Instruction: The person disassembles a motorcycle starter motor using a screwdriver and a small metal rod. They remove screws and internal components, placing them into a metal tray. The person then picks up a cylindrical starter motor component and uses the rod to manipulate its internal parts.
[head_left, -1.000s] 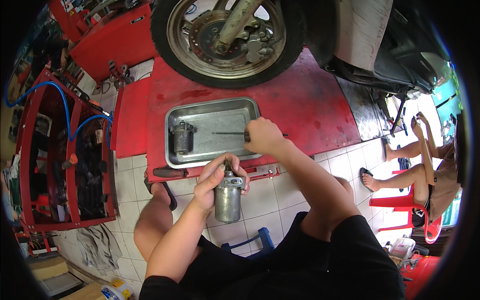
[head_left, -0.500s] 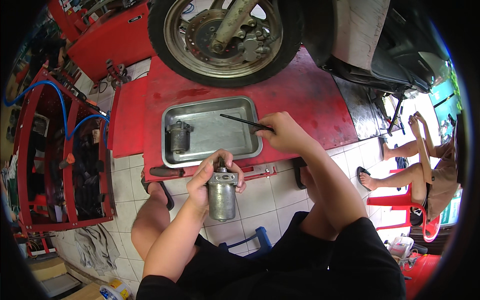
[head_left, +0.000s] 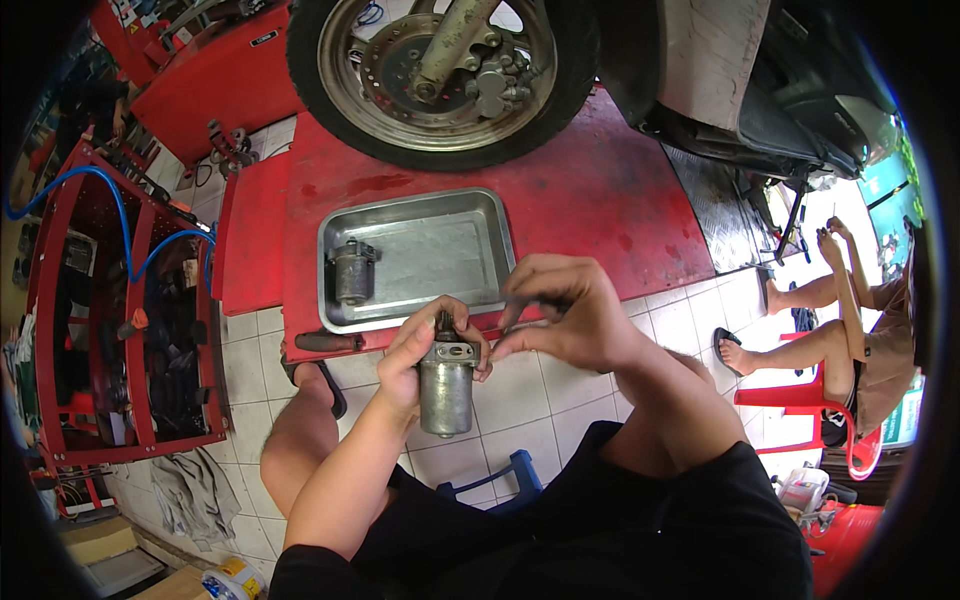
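Note:
A cylindrical metal starter motor [head_left: 446,396] hangs shaft end up in my left hand [head_left: 407,362], whose fingers curl round its upper part. My right hand [head_left: 572,312] is just right of the motor's top, its thumb and fingers bent toward it. Between those fingers a thin black rod [head_left: 552,300] shows only as a dark, smeared streak; most of it is hidden. Beyond my hands lies a shallow metal tray [head_left: 440,201]. Inside it, at the left, a second, similar motor [head_left: 353,275] stands apart from my hands.
The tray rests on a red lift platform [head_left: 590,215] below a motorbike's front wheel [head_left: 440,152]. A dark-handled tool [head_left: 328,342] lies at its near edge. A red tool rack [head_left: 140,330] stands left, a blue stool [head_left: 522,478] below me. At right another person sits on a red chair [head_left: 830,400].
My right hand has come down and nearer the held motor, turning so the black rod no longer stretches out over the tray. My left hand and the motor stay nearly in place.

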